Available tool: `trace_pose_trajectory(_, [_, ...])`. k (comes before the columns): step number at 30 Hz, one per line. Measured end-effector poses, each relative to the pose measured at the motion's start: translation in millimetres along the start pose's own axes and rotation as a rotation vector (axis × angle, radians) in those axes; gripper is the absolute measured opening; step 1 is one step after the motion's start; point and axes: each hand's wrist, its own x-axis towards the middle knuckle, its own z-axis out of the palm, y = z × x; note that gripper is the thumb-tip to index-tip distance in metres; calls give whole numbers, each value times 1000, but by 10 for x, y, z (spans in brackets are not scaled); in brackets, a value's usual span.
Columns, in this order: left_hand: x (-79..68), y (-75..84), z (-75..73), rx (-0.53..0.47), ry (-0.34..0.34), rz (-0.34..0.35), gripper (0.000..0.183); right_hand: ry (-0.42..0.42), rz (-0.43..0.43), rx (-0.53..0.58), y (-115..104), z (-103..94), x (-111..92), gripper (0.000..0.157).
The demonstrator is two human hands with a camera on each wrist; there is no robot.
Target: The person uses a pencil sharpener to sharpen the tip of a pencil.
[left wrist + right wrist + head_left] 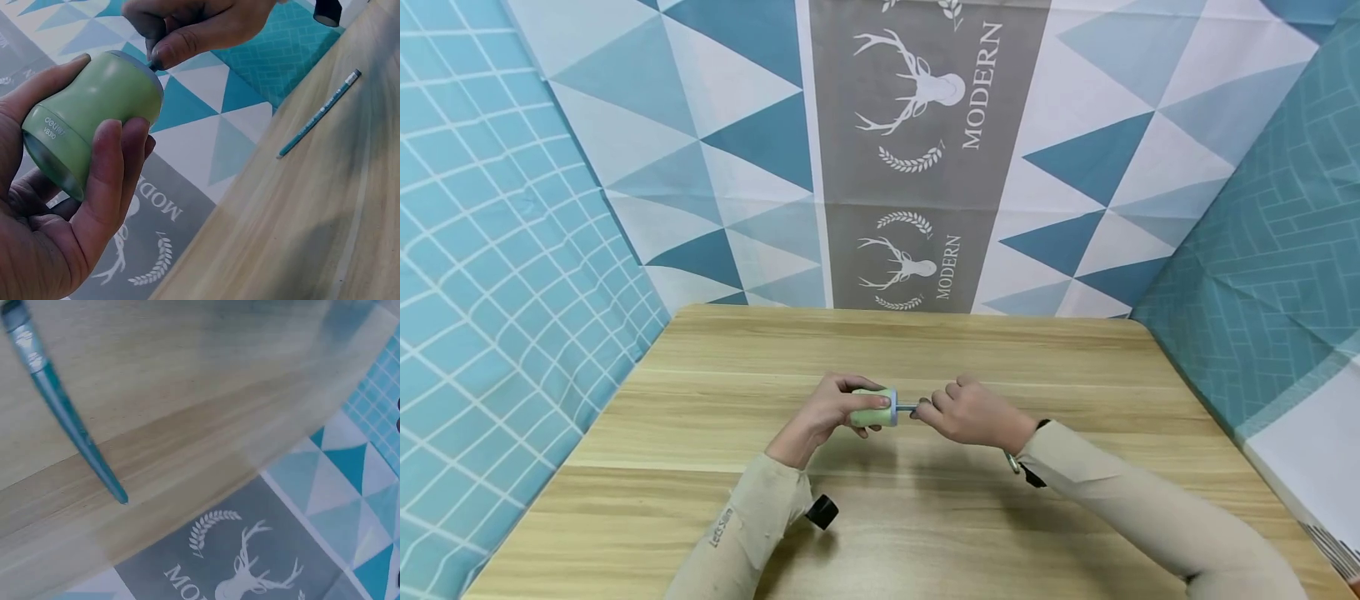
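My left hand (842, 406) grips a pale green, bell-shaped pencil sharpener (100, 94), fingers and thumb around its body. Its wide end is hollow and faces my palm, with "deli" printed near the rim. A thin bluish-grey rod (906, 407) runs from the sharpener's lavender end cap to my right hand (970, 412), whose thumb and curled fingers pinch it. The rest of the rod is hidden in that hand. In the left wrist view a teal pencil (319, 112) with a dark end shows against the table; the right wrist view has the pencil (75, 428) blurred and close.
Both hands are above a light wood table (737, 350). Patterned cloth (917, 150) covers the wall behind it, with blue tiled sheets (512, 250) at the left and teal ones at the right. A black camera piece (822, 511) sticks out at the left wrist.
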Motion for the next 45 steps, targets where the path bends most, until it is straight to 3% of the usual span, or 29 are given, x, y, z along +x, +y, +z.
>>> trace_pose_trajectory(3, [14,-29,-6,0,4,-17,39,-101,36,159,-12,16,13,30])
trace_pose_trajectory(5, [21,-47,-15,9,13,-23,39,-197,102,325,-20,13,34,25])
trace_pose_trajectory(7, [21,-59,-22,26,18,-23,40,-301,203,543,-22,3,58,24])
trace_pose_trajectory(11, [26,-72,-25,50,18,-28,43,-421,427,1006,24,-10,96,21])
trace_pose_trajectory(14, [41,-86,-10,48,10,-37,44,-479,545,1234,82,-18,108,23])
trace_pose_trajectory(17, [51,-96,4,52,2,-41,45,-602,692,1437,117,-36,105,26])
trace_pose_trajectory(22, [48,-97,9,67,4,-32,45,-760,1008,1926,127,-6,76,33])
trace_pose_trajectory(24, [46,-93,7,74,4,-27,45,-779,1085,2051,130,11,70,31])
trace_pose_trajectory(27, [45,-86,6,79,0,-24,45,-798,1129,2135,140,24,59,27])
trace_pose_trajectory(31, [37,-66,6,76,-12,-22,45,-813,1110,2086,177,-2,72,28])
trace_pose_trajectory(36, [9,-11,-19,77,-13,2,44,-768,967,1730,250,-113,139,34])
trace_pose_trajectory(38, [1,5,-32,75,-15,11,43,-695,910,1551,267,-184,152,32])
trace_pose_trajectory(41, [-1,14,-46,60,-19,16,42,-522,780,1264,239,-275,148,26])
trace_pose_trajectory(45, [2,15,-62,31,-6,10,41,-258,451,778,104,-278,107,24])
